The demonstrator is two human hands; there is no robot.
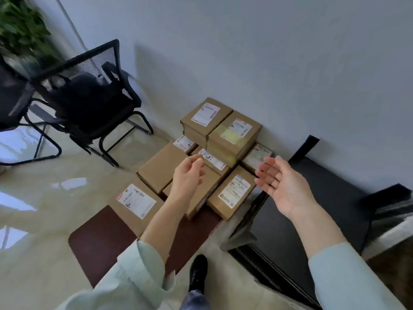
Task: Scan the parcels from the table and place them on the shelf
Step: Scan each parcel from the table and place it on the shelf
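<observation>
Brown cardboard parcels (232, 193), most white-labelled, crowd the dark red table (98, 242), 2 stacked highest.

Empty hands (188, 175) above labelled parcels (232, 193)

So I count nine cardboard parcels (232, 191) piled on one dark red bench (100, 240), seven of them with a white label showing. Two black mesh chairs (89, 104) off to the side, one leafy plant (20, 25), one black shelf (312, 209), two hands (190, 175), one black shoe (197, 271).
</observation>
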